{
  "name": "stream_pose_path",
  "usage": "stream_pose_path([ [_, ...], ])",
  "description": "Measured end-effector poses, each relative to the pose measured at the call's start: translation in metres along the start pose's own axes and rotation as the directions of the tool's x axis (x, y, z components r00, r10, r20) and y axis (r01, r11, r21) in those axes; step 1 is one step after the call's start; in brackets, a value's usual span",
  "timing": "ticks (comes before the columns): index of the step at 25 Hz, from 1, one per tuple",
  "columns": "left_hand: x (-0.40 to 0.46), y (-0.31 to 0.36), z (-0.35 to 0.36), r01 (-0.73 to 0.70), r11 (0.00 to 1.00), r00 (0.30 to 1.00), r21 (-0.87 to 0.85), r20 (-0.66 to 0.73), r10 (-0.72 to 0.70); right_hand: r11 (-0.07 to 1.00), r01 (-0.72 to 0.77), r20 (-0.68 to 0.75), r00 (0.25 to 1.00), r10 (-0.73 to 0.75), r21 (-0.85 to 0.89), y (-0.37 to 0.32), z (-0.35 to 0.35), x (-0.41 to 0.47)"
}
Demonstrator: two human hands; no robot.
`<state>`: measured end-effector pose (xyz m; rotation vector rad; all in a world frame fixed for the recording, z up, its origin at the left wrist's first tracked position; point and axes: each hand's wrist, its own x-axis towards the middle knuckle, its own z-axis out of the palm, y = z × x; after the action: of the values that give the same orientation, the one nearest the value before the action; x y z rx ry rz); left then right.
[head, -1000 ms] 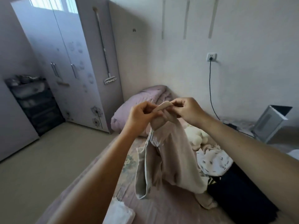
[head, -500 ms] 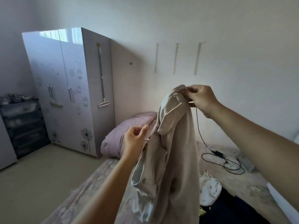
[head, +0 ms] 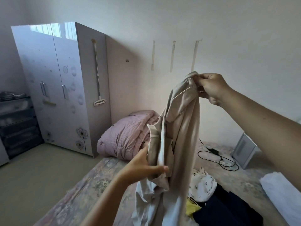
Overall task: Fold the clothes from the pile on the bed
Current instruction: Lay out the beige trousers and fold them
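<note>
Dropped lower since the previous frame, the left hand (head: pixel 143 167) now grasps the hanging beige garment (head: pixel 179 136) above the bed (head: pixel 91 185), the right hand (head: pixel 210 88) pinching its top; no legible writing.

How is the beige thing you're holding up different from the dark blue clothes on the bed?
The beige garment hangs in the air, pinched by the right hand; the dark blue clothes lie on the bed. One is pale, the other nearly black. Both are unfolded.
</note>
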<state>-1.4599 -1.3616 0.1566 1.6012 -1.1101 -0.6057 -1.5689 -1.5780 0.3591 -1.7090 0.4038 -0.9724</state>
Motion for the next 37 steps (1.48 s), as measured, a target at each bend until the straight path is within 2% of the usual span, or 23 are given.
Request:
stream_pose_path([
  [2,0.003,-0.004,0.005,0.000,0.991,0.985,0.131,-0.172,0.022,0.999,-0.016,0.014,1.000,0.015,0.035,0.001,-0.008,0.001],
  [6,0.027,0.003,-0.034,-0.006,0.994,0.890,0.113,-0.453,0.056,0.998,-0.055,0.036,0.998,0.054,0.039,0.011,-0.035,-0.001],
  [9,0.047,0.038,-0.066,-0.058,0.978,0.825,0.201,-0.542,0.160,0.995,-0.102,-0.004,0.995,0.102,0.022,0.025,-0.061,-0.005],
  [11,0.058,0.066,-0.077,-0.095,0.966,0.826,0.242,-0.522,0.212,0.992,-0.129,-0.021,0.991,0.129,-0.003,0.033,-0.076,-0.009],
  [15,0.075,0.100,-0.084,-0.131,0.931,0.808,0.342,-0.508,0.300,0.956,-0.225,-0.052,0.974,0.219,-0.188,0.045,-0.099,-0.016],
  [18,0.086,0.116,-0.084,-0.136,0.898,0.791,0.419,-0.500,0.353,0.955,-0.278,-0.092,0.959,0.269,-0.108,0.055,-0.104,-0.024],
  [21,0.094,0.131,-0.090,-0.143,0.873,0.796,0.467,-0.470,0.381,0.978,-0.205,-0.187,0.960,0.209,0.043,0.055,-0.102,-0.029],
  [23,0.097,0.141,-0.095,-0.157,0.849,0.813,0.505,-0.423,0.401,0.976,-0.182,-0.172,0.964,0.200,0.116,0.049,-0.103,-0.030],
  [24,0.097,0.146,-0.097,-0.161,0.832,0.823,0.530,-0.394,0.410,0.981,-0.159,-0.128,0.976,0.173,0.112,0.045,-0.104,-0.031],
  [26,0.096,0.156,-0.102,-0.177,0.806,0.838,0.565,-0.343,0.425,0.998,-0.063,-0.084,0.995,0.062,-0.006,0.038,-0.108,-0.031],
  [29,0.089,0.168,-0.109,-0.194,0.776,0.832,0.600,-0.319,0.454,0.993,0.052,-0.173,0.982,-0.070,-0.105,0.028,-0.118,-0.025],
  [33,0.075,0.175,-0.111,-0.213,0.731,0.855,0.649,-0.237,0.460,0.990,0.115,-0.296,0.945,-0.135,-0.085,-0.002,-0.118,-0.022],
  [37,0.063,0.180,-0.116,-0.203,0.678,0.904,0.706,-0.131,0.407,0.984,0.165,-0.281,0.943,-0.178,-0.070,-0.025,-0.115,-0.025],
])
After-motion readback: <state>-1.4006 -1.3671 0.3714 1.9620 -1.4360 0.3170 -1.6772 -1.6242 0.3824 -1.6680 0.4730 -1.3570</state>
